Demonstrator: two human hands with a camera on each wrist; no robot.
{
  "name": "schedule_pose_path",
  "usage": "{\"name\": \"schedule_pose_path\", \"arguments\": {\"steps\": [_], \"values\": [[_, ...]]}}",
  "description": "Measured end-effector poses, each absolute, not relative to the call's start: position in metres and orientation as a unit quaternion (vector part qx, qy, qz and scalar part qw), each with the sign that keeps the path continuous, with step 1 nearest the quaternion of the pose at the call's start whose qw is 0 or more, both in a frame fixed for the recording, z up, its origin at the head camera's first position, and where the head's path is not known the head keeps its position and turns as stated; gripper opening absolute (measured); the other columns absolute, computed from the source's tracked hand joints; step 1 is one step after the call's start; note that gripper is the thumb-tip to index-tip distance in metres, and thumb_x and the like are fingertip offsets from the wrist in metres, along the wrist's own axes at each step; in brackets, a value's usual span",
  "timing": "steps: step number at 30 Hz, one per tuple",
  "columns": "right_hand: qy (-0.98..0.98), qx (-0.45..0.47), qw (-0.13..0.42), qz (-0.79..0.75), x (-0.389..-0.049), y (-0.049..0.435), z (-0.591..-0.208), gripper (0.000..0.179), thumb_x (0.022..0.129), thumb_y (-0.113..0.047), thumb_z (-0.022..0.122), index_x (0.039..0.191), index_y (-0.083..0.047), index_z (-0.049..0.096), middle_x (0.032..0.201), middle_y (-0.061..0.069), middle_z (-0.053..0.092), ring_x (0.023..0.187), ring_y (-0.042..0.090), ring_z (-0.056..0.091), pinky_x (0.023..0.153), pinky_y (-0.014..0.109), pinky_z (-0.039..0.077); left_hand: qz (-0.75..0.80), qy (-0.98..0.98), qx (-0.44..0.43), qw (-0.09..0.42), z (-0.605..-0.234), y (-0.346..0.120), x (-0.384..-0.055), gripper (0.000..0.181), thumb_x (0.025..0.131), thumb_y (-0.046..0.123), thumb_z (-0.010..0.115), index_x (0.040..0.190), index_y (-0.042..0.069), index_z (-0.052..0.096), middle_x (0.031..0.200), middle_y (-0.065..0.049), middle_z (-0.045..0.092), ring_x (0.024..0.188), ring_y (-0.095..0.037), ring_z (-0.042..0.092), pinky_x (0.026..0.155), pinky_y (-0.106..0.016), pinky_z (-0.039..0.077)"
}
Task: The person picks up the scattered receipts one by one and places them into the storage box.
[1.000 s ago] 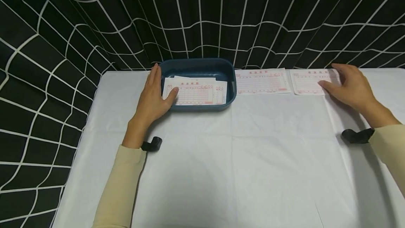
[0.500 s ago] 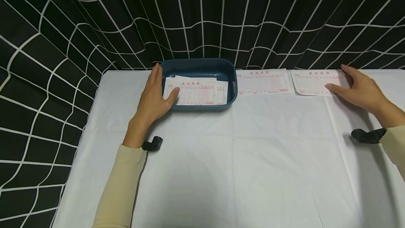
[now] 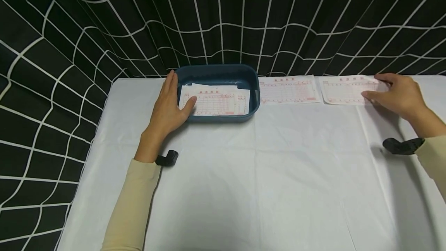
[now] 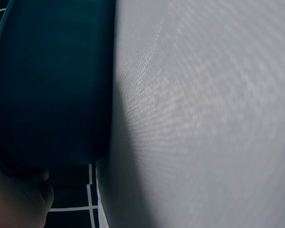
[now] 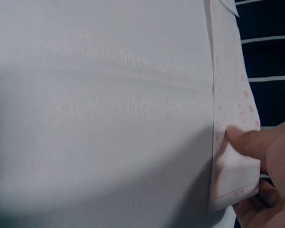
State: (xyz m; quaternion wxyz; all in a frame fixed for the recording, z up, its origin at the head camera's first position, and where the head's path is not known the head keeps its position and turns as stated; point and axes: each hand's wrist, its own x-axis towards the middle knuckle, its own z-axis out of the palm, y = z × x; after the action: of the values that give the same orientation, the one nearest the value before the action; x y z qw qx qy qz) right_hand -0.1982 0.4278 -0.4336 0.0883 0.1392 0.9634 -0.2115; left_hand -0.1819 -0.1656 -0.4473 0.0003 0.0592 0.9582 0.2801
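At the left end of a dark blue plastic basin (image 3: 219, 119), my left hand (image 3: 168, 107) holds the wall, thumb over the rim and fingers along the outside. The left wrist view has the basin's side (image 4: 52, 85) close up, with part of the hand (image 4: 19, 199) at lower left. Several receipt slips (image 3: 212, 104) with red print lie inside the basin. Over on the right, my right hand (image 3: 400, 96) pinches the right end of a receipt slip (image 3: 348, 90). The right wrist view shows my thumb on top of that slip (image 5: 235, 175), its end lifted and bent, other fingers beneath.
Another receipt slip (image 3: 289, 90) lies flat between the basin and the pinched one. A white cloth (image 3: 278, 185) covers the table. Behind and to the left hangs a black curtain (image 3: 209, 14) with a white grid.
My right hand slid right along the slip, and its grip now lifts the slip's right end a little. The left hand and the basin stay in place.
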Motion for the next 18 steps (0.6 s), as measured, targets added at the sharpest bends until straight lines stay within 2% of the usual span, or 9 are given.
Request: {"name": "schedule_pose_path", "arguments": {"steps": [3,8,9,14,16,18], "values": [[0.966,0.140,0.076,-0.202,-0.197,0.427,-0.432,0.069,0.101,-0.029,0.065,0.154,0.009,0.043,0.153,0.044,0.042,0.137,0.060,0.040,0.117,0.073,0.032,0.278,0.959,0.058,0.000,-0.447,-0.166,-0.182,0.096,0.101,0.051,0.059,0.170,0.003,0.012,0.181,-0.009,0.006,0.169,-0.030,0.010,0.136,-0.051,0.016],[0.971,0.130,0.055,-0.191,-0.193,0.430,-0.432,0.055,0.098,-0.022,0.065,0.140,0.012,0.055,0.137,0.045,0.052,0.117,0.055,0.049,0.093,0.062,0.040,0.276,0.959,0.060,-0.002,-0.447,-0.166,-0.183,0.096,0.101,0.051,0.059,0.170,0.003,0.013,0.181,-0.010,0.007,0.168,-0.032,0.012,0.136,-0.053,0.016],[0.970,0.133,0.058,-0.193,-0.192,0.431,-0.432,0.055,0.098,-0.022,0.066,0.140,0.011,0.055,0.136,0.045,0.051,0.114,0.053,0.049,0.088,0.059,0.040,0.276,0.959,0.060,-0.003,-0.447,-0.166,-0.183,0.096,0.101,0.051,0.059,0.170,0.003,0.013,0.181,-0.011,0.007,0.168,-0.032,0.012,0.136,-0.053,0.016],[0.954,0.179,0.087,-0.225,-0.189,0.432,-0.434,0.070,0.098,-0.025,0.071,0.153,0.009,0.044,0.140,0.041,0.043,0.112,0.051,0.042,0.086,0.058,0.042,0.274,0.960,0.059,-0.002,-0.447,-0.166,-0.183,0.096,0.101,0.051,0.059,0.170,0.003,0.013,0.181,-0.011,0.007,0.169,-0.031,0.011,0.136,-0.052,0.017],[0.948,0.194,0.087,-0.238,-0.187,0.432,-0.433,0.075,0.097,-0.026,0.071,0.155,0.010,0.039,0.141,0.041,0.043,0.112,0.050,0.042,0.083,0.051,0.044,0.273,0.960,0.058,0.001,-0.447,-0.166,-0.183,0.096,0.101,0.051,0.059,0.170,0.003,0.013,0.181,-0.011,0.007,0.169,-0.030,0.011,0.136,-0.052,0.017],[0.948,0.197,0.073,-0.238,-0.185,0.433,-0.432,0.071,0.098,-0.025,0.069,0.152,0.012,0.042,0.135,0.039,0.047,0.108,0.046,0.044,0.074,0.037,0.041,0.272,0.961,0.056,0.002,-0.447,-0.166,-0.182,0.096,0.101,0.052,0.059,0.170,0.003,0.013,0.181,-0.010,0.007,0.169,-0.030,0.011,0.136,-0.052,0.017]]}}
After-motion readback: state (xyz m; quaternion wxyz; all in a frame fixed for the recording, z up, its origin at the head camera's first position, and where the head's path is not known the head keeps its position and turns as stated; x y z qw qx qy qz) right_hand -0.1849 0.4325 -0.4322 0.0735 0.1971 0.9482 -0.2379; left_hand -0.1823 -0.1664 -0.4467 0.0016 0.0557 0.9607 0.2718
